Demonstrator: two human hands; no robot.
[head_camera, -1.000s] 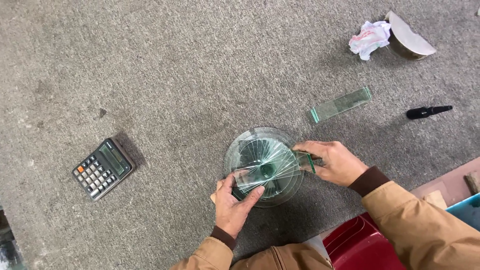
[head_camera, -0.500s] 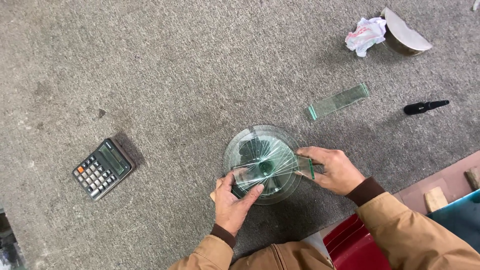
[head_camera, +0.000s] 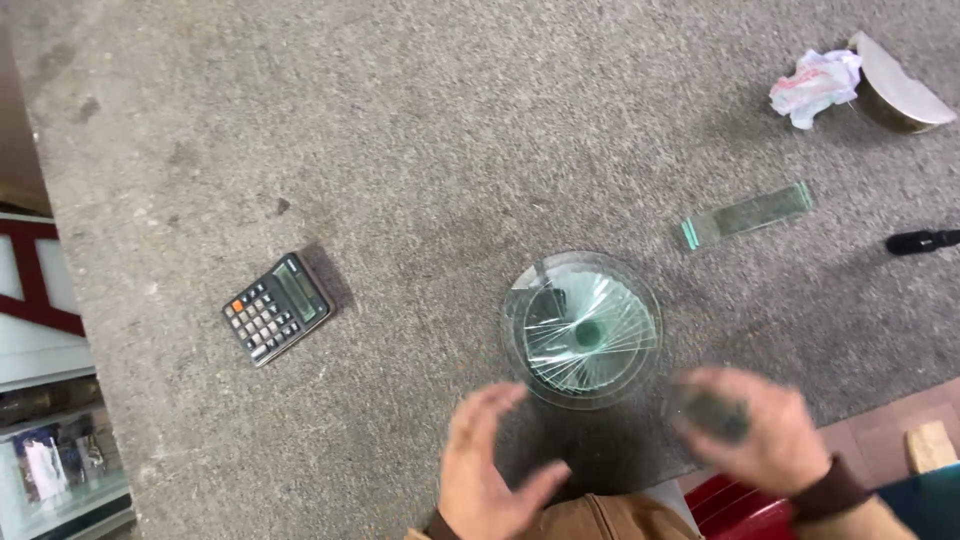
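The round stack of glass discs (head_camera: 582, 330) sits on the grey felt-covered table (head_camera: 420, 150), near its front edge and just beyond both hands. It is clear with a greenish tint, several thin panes lying on one another so their edges fan out in pale arcs around a small dark green spot at the middle; the rim looks clean and unchipped as far as I can tell. Neither hand is on it. The left hand (head_camera: 490, 460) hovers open, fingers loosely spread and thumb out, just short of the near rim; the right hand (head_camera: 750, 425) hangs to the right of the stack, motion-blurred, fingers curled a little, with a dark smudge on its back, holding nothing. To handle such a stack well, I would judge it wants both palms closing on opposite edges together, squaring the panes gently so none slides off or nips a finger. Further out lie a narrow glass strip (head_camera: 748, 213), a black marker-like tool (head_camera: 920, 241), a crumpled tissue (head_camera: 815, 85) beside a half-round piece (head_camera: 895, 85), and a calculator (head_camera: 277, 307) off to the left.
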